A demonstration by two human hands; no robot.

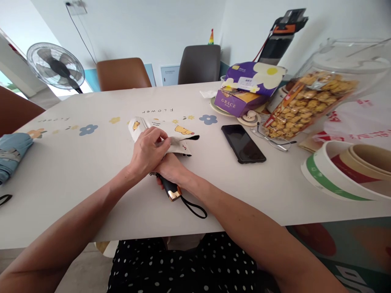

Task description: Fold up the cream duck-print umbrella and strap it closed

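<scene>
A folded umbrella with white, cartoon-printed fabric lies across the table in front of me, its canopy loosely gathered. Its black handle has a gold end and a black wrist loop, and it points toward me. My right hand is wrapped around the umbrella just above the handle; some of its fingers are hidden underneath. Crossing over it, my left hand has its fingers closed on the white fabric. At the far left lies a second folded umbrella, blue, apart from both hands.
Right of the umbrella lie a black phone and eyeglasses. Beyond them stand a purple box, a clear snack jar and a dark bottle. Stacked paper bowls sit near the right edge. Chairs line the far side.
</scene>
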